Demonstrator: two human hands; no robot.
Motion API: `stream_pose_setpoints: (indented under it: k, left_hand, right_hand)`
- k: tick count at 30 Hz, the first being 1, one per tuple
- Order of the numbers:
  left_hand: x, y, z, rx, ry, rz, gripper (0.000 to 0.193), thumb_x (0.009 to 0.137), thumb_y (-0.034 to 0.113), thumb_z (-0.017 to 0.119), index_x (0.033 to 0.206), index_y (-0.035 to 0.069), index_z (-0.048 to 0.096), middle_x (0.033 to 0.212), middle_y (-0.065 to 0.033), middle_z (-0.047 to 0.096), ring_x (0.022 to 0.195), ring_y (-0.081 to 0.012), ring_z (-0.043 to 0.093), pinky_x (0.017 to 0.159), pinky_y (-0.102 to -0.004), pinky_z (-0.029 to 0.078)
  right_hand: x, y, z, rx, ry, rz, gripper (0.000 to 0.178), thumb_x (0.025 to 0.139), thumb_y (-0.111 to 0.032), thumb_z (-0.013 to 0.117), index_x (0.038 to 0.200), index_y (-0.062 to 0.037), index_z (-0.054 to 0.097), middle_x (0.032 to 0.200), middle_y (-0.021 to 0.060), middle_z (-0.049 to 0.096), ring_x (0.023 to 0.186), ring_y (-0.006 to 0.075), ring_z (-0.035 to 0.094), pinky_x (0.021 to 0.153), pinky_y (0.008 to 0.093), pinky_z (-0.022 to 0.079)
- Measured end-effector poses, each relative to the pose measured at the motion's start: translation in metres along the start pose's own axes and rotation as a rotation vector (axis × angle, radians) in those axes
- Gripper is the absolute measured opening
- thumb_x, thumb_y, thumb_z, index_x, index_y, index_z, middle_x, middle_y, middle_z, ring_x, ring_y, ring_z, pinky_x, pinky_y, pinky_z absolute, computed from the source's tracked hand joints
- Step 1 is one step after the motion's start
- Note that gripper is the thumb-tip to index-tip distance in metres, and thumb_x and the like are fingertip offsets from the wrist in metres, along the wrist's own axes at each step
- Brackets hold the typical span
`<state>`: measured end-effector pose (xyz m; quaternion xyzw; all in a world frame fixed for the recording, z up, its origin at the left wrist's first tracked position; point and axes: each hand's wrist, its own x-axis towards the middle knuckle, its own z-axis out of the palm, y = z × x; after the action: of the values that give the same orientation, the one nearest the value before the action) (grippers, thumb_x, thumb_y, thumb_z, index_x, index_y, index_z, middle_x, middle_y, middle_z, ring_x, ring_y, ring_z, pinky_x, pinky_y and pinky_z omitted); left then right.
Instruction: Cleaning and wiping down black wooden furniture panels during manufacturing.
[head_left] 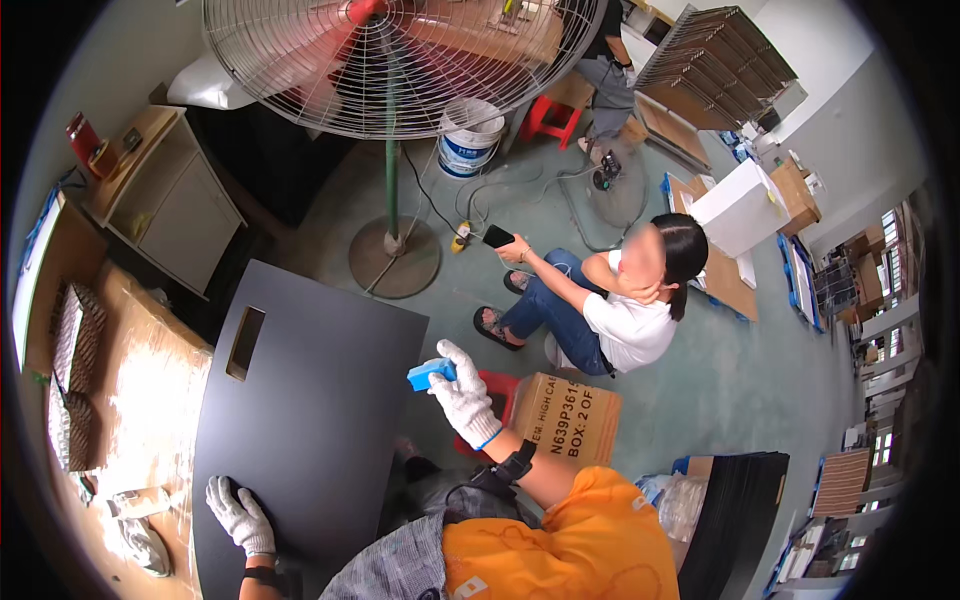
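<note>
A large dark grey panel (310,410) with a rectangular cut-out near its far left corner lies in front of me on the left. My left hand (241,516), in a white knit glove, rests flat on its near left part with the fingers stretched out. Just off the panel's right edge, my right hand (463,392), gloved too, is raised and grips a small blue block (431,375) between thumb and fingers. The block is apart from the panel; its exact kind cannot be made out.
Left of the panel is a film-wrapped surface (150,400). A big caged fan (391,170) stands ahead, near a white bucket (470,140). A seated person (625,310) holds a phone (496,237). A carton (567,418) and red stool (500,385) lie right; dark boards (740,510) stand behind.
</note>
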<state>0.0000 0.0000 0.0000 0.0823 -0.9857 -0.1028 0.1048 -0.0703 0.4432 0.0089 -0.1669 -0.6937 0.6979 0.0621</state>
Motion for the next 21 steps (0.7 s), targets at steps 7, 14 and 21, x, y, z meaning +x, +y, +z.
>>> stream_pose_setpoints:
  k: [7, 14, 21]
  left_hand:
    - [-0.004, 0.008, 0.000, -0.003, 0.007, -0.004, 0.039, 0.093, 0.017, 0.050, 0.129, 0.001, 0.048, 0.140, -0.0189, 0.043, 0.132, -0.0393, 0.034, 0.111, -0.0482, 0.026]
    - [0.000, 0.005, -0.004, 0.003, 0.013, 0.001, 0.039, 0.093, 0.018, 0.050, 0.129, 0.001, 0.048, 0.140, -0.0189, 0.042, 0.133, -0.0389, 0.033, 0.111, -0.0480, 0.026]
    - [0.001, 0.003, -0.003, -0.003, 0.010, 0.014, 0.039, 0.093, 0.018, 0.050, 0.128, 0.001, 0.049, 0.139, -0.0190, 0.043, 0.132, -0.0386, 0.034, 0.110, -0.0480, 0.027]
  right_hand:
    - [-0.003, -0.001, -0.003, -0.028, 0.008, -0.056, 0.056, 0.086, -0.004, 0.062, 0.138, -0.0098, 0.041, 0.128, 0.0095, 0.054, 0.094, 0.0144, 0.058, 0.084, 0.0268, 0.049]
    - [-0.005, 0.003, 0.003, -0.029, 0.013, -0.066, 0.056, 0.086, -0.003, 0.061, 0.138, -0.0094, 0.041, 0.128, 0.0093, 0.054, 0.095, 0.0143, 0.058, 0.085, 0.0272, 0.049]
    - [-0.023, -0.003, -0.001, 0.004, 0.026, -0.025, 0.056, 0.087, -0.003, 0.061, 0.138, -0.0101, 0.041, 0.122, 0.0083, 0.057, 0.095, 0.0136, 0.058, 0.086, 0.0269, 0.048]
